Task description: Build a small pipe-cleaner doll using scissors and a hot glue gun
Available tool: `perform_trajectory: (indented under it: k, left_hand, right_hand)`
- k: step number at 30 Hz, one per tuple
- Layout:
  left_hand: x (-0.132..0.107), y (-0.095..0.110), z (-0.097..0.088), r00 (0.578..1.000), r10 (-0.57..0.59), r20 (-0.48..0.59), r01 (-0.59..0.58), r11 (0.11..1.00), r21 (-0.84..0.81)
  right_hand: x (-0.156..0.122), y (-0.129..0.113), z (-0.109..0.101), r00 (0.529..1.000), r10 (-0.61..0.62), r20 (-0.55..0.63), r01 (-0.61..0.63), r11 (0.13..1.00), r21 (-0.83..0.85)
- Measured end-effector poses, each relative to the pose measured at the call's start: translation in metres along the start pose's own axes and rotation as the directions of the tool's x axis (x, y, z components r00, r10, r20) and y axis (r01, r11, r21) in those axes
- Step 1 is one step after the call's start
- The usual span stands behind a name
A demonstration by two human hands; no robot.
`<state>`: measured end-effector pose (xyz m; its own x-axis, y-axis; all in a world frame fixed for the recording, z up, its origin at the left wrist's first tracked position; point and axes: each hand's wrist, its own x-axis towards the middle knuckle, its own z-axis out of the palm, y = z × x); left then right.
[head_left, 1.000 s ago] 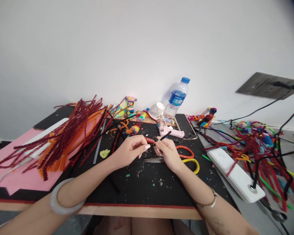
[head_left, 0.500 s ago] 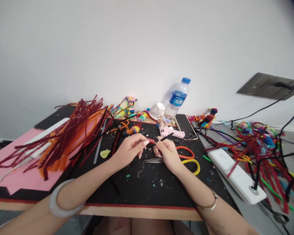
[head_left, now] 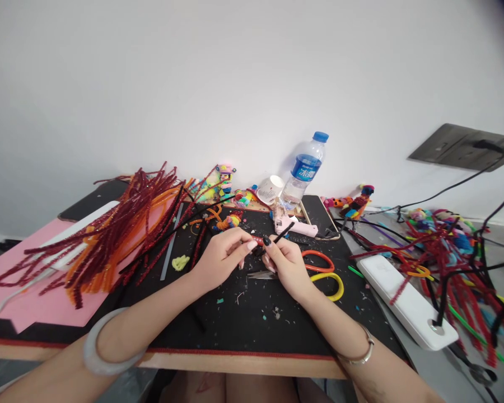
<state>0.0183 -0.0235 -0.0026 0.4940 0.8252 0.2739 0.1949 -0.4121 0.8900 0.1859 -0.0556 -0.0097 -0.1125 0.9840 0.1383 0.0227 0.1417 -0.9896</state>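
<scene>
Plain white wall (head_left: 193, 84); wooden table (head_left: 235, 362), black mat (head_left: 243, 324); even daylight

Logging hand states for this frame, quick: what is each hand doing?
Left hand: closed, pinching the red pipe cleaner piece.
Right hand: closed, pinching the black pipe cleaner where it meets the red piece.

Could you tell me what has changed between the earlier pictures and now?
Very little. The left hand and right hand have drawn slightly closer, so less of the red piece shows between their fingertips. Both still pinch it, and the right hand still holds the black stem pointing up and right. The scissors, glue gun and bottle have not moved.
</scene>
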Motion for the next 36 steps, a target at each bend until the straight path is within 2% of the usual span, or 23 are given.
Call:
perform_trajectory:
  k: [2,4,7,10,14,26,29,32,34,36]
  left_hand:
    - [-0.0006,-0.002,-0.001,0.991,0.108,-0.078,-0.099,0.989,0.109]
    - [-0.0006,-0.0046,-0.002,0.96,0.255,-0.114,-0.223,0.945,0.238]
    - [0.0,-0.0079,-0.0029,0.901,0.422,-0.099,-0.357,0.853,0.38]
    - [0.0009,-0.0098,-0.003,0.854,0.519,-0.042,-0.447,0.771,0.453]
    - [0.002,-0.0095,-0.0031,0.819,0.573,0.031,-0.516,0.711,0.478]
    - [0.0025,-0.0032,-0.007,0.728,0.672,0.136,-0.616,0.554,0.56]
    - [0.0017,-0.0016,-0.0083,0.737,0.661,0.142,-0.611,0.562,0.558]
    - [0.0005,-0.0027,-0.0087,0.774,0.618,0.137,-0.584,0.614,0.531]
    - [0.0001,-0.0046,-0.0076,0.803,0.59,0.084,-0.548,0.677,0.491]
    - [0.0002,-0.0059,-0.0054,0.858,0.512,-0.032,-0.454,0.786,0.419]
  right_hand:
    - [0.0001,-0.0005,0.0002,0.999,-0.009,-0.052,0.008,1.0,-0.021]
    - [0.0001,-0.0006,0.0008,0.998,-0.01,-0.068,0.009,1.0,-0.024]
    - [-0.0005,-0.0001,0.0015,0.998,-0.009,-0.056,0.008,1.0,-0.023]
    - [-0.0011,0.0004,0.0012,1.0,-0.008,-0.03,0.007,1.0,-0.026]
    - [-0.0006,0.0005,0.0009,1.0,-0.009,-0.006,0.009,1.0,-0.023]
    - [0.0022,0.0037,-0.0001,0.998,0.059,0.021,-0.061,0.995,0.085]
    - [0.0033,0.0056,0.0,0.996,0.082,0.031,-0.085,0.988,0.128]
    - [0.004,0.0074,-0.0006,0.994,0.097,0.047,-0.103,0.982,0.158]
    - [0.0042,0.0074,-0.0007,0.995,0.09,0.039,-0.095,0.983,0.159]
    - [0.0043,0.006,-0.0002,0.997,0.08,0.005,-0.08,0.987,0.139]
